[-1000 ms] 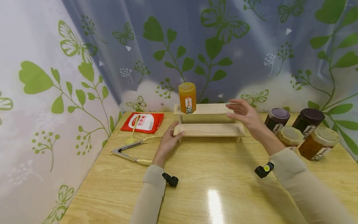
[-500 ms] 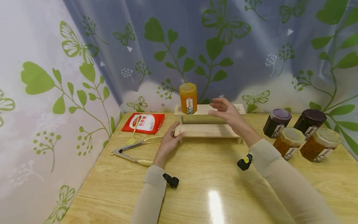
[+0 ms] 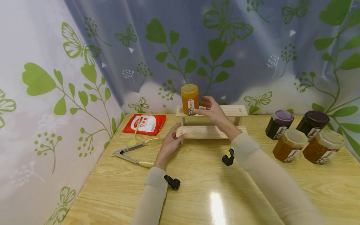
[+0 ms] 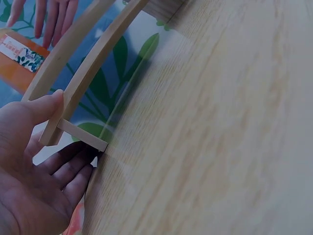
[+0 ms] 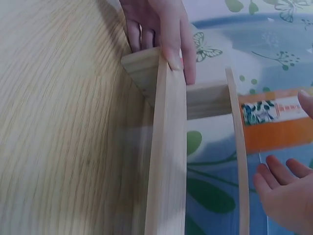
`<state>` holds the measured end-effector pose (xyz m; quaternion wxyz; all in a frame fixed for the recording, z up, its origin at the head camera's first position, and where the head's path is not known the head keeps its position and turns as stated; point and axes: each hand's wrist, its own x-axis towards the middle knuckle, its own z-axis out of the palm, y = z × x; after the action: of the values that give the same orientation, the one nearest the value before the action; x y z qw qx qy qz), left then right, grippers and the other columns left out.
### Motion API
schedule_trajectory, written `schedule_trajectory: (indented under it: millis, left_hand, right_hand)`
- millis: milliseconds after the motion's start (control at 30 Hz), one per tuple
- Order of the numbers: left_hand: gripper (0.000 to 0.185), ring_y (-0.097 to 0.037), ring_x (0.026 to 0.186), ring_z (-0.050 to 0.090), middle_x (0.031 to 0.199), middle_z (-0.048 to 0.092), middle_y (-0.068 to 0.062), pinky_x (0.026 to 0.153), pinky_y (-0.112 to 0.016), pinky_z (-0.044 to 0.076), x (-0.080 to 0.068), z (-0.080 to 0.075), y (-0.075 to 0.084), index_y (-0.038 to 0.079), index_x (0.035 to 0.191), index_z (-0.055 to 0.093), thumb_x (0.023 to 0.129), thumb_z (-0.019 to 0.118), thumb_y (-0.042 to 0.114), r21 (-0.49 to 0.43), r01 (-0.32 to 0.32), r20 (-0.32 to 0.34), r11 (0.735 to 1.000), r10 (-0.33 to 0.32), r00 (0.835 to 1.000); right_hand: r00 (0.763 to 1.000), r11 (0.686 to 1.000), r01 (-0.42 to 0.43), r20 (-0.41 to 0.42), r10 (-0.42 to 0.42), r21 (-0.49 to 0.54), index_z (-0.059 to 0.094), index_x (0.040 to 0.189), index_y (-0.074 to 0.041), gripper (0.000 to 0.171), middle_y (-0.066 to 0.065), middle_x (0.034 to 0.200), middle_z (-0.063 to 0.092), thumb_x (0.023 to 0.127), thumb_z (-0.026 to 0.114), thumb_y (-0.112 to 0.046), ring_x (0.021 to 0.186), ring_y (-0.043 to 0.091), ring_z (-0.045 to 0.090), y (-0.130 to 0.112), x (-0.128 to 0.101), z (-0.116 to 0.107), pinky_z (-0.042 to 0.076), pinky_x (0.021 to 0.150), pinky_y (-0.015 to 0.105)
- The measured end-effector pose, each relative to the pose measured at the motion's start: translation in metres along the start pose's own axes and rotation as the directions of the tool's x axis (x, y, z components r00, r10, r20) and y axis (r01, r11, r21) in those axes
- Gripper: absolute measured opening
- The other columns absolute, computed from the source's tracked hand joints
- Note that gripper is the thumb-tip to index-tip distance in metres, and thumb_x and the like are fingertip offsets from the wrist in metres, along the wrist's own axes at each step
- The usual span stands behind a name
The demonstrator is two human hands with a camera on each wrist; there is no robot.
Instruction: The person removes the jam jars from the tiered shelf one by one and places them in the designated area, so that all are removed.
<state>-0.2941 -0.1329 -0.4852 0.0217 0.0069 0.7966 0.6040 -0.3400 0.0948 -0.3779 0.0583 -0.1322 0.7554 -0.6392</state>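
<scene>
A two-tier wooden shelf rack [image 3: 205,132] stands towards the back of the table. My left hand [image 3: 168,143] grips the left end of its lower board; in the left wrist view the thumb [image 4: 46,107] lies on the board and the fingers reach around by the leg. On the left part of the upper board stands an upright jar [image 3: 185,100] of orange preserve with a yellow lid. Beside it is my right hand [image 3: 216,114], thumb across the label's lower edge and fingers apart at the jar's right. In the right wrist view a gap shows between those fingers and the jar [image 5: 279,134].
Several jars stand at the right: a purple-lidded one [image 3: 279,125], a dark one [image 3: 312,125] and amber ones [image 3: 289,147]. At the left lie a red-and-white packet [image 3: 157,125], a yellow spoon [image 3: 132,142] partly on it, and open tongs [image 3: 129,157]. A patterned curtain hangs behind.
My right hand has moved left from the right end of the upper board to the orange jar. The left hand keeps its hold on the rack, and the jar stays put.
</scene>
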Motion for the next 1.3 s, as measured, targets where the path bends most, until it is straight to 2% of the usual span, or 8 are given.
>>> schedule_trajectory:
  millis: [133,233,400,600,767,933,1300]
  left_hand:
    - [0.064,-0.024,0.114,0.063,0.144,0.061,-0.013,0.094,-0.040,0.047,-0.001,0.000,0.002,0.035,0.157,0.044,0.099,0.073,0.035,0.001,-0.007,0.008,1.000,0.007,1.000]
    - [0.064,-0.023,0.111,0.062,0.144,0.061,-0.013,0.091,-0.039,0.046,-0.001,-0.001,0.002,0.036,0.157,0.045,0.099,0.073,0.035,0.008,-0.005,-0.001,1.000,0.005,1.000]
    - [0.064,-0.025,0.121,0.061,0.155,0.052,-0.010,0.095,-0.042,0.047,-0.003,-0.003,0.002,0.037,0.156,0.045,0.099,0.073,0.036,0.031,-0.014,-0.013,0.999,0.014,1.000]
    - [0.064,-0.030,0.135,0.054,0.160,0.045,-0.008,0.103,-0.048,0.045,-0.002,-0.002,0.000,0.037,0.156,0.046,0.098,0.074,0.036,-0.004,-0.010,-0.004,1.000,0.010,1.000]
    - [0.064,-0.032,0.144,0.046,0.164,0.041,-0.007,0.110,-0.053,0.042,-0.002,0.001,-0.001,0.036,0.156,0.046,0.099,0.073,0.038,0.022,-0.010,-0.004,1.000,0.010,1.000]
    - [0.064,-0.032,0.143,0.046,0.164,0.040,-0.007,0.109,-0.052,0.043,-0.002,0.002,0.000,0.037,0.156,0.046,0.098,0.074,0.039,0.029,0.007,0.002,1.000,-0.007,1.000]
    - [0.063,-0.026,0.121,0.057,0.158,0.047,-0.011,0.092,-0.040,0.046,-0.002,-0.001,0.001,0.036,0.156,0.046,0.099,0.073,0.038,0.003,0.004,-0.002,1.000,-0.004,1.000]
  right_hand:
    - [1.000,1.000,0.014,-0.018,-0.014,0.006,0.027,0.161,-0.008,0.086,0.017,0.160,0.039,0.094,0.079,-0.024,0.149,0.037,0.037,-0.004,0.006,0.013,0.035,0.116,0.056]
    - [0.999,1.000,0.015,-0.036,-0.015,0.002,0.028,0.160,-0.008,0.086,0.017,0.157,0.042,0.094,0.080,-0.024,0.145,0.036,0.041,-0.004,0.011,0.023,0.038,0.114,0.054]
    - [0.996,0.999,0.004,-0.094,-0.008,-0.040,0.027,0.160,-0.008,0.087,0.017,0.152,0.046,0.094,0.080,-0.026,0.137,0.035,0.049,-0.005,0.020,0.038,0.042,0.111,0.053]
    - [0.989,0.996,0.012,-0.148,-0.026,-0.091,0.025,0.160,-0.008,0.089,0.018,0.150,0.047,0.093,0.081,-0.024,0.135,0.036,0.051,-0.004,0.029,0.047,0.041,0.112,0.054]
    - [0.984,0.995,0.046,-0.170,-0.061,-0.088,0.024,0.161,-0.015,0.089,0.015,0.149,0.049,0.093,0.081,-0.023,0.134,0.036,0.051,-0.003,0.030,0.047,0.042,0.111,0.055]
    - [0.982,0.989,0.048,-0.174,-0.072,-0.138,0.029,0.159,-0.016,0.084,0.013,0.146,0.052,0.093,0.081,-0.030,0.132,0.034,0.054,0.001,0.028,0.041,0.044,0.109,0.056]
    - [0.985,0.986,0.053,-0.156,-0.077,-0.157,0.035,0.155,-0.015,0.081,0.013,0.143,0.054,0.092,0.083,-0.031,0.130,0.034,0.055,0.003,0.021,0.032,0.043,0.109,0.055]
